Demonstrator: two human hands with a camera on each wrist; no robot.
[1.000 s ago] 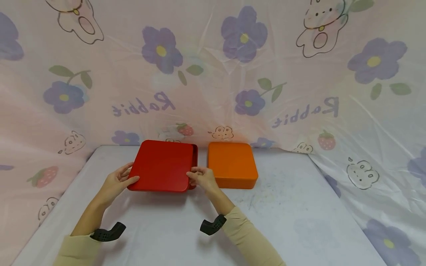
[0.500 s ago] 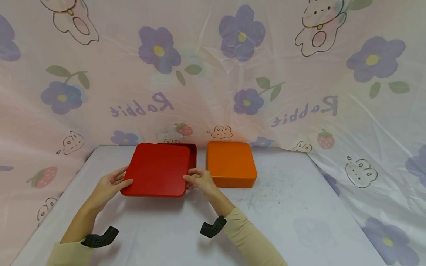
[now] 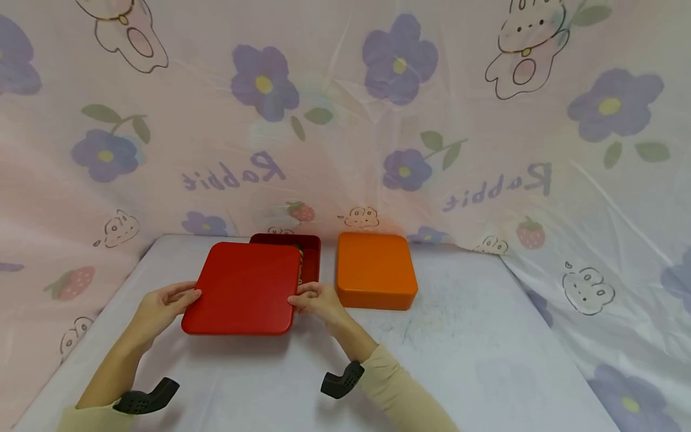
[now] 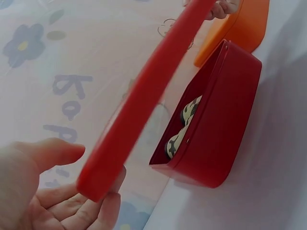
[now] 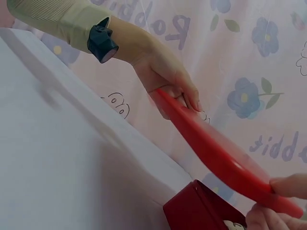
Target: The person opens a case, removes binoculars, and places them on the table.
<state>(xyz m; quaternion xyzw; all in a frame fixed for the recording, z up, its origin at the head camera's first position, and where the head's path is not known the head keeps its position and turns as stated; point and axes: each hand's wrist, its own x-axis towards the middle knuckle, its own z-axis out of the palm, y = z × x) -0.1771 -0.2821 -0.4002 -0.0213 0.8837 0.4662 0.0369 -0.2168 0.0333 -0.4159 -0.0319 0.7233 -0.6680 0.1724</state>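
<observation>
Between both hands a red square lid (image 3: pixel 245 288) is held above the table, tilted toward me. The left hand (image 3: pixel 162 309) grips its left edge, thumb on top and fingers beneath. At the right edge the right hand (image 3: pixel 321 303) pinches it the same way. Behind the lid stands a dark red box (image 3: pixel 310 243), partly covered from the head camera. Its open top shows in the left wrist view, with cream and dark patterned rounded things (image 4: pixel 178 139) inside; their kind is unclear. The lid is apart from the box.
An orange box (image 3: pixel 376 264) stands to the right of the red box, close to the right hand. Both are on a white-covered table (image 3: pixel 459 336). A printed curtain (image 3: pixel 335 120) hangs at the back. Each wrist carries a black camera mount (image 3: pixel 342 379).
Both hands have drawn the red lid toward me and to the left, off the red box. More of the box and part of its contents now show. The orange box has stayed put.
</observation>
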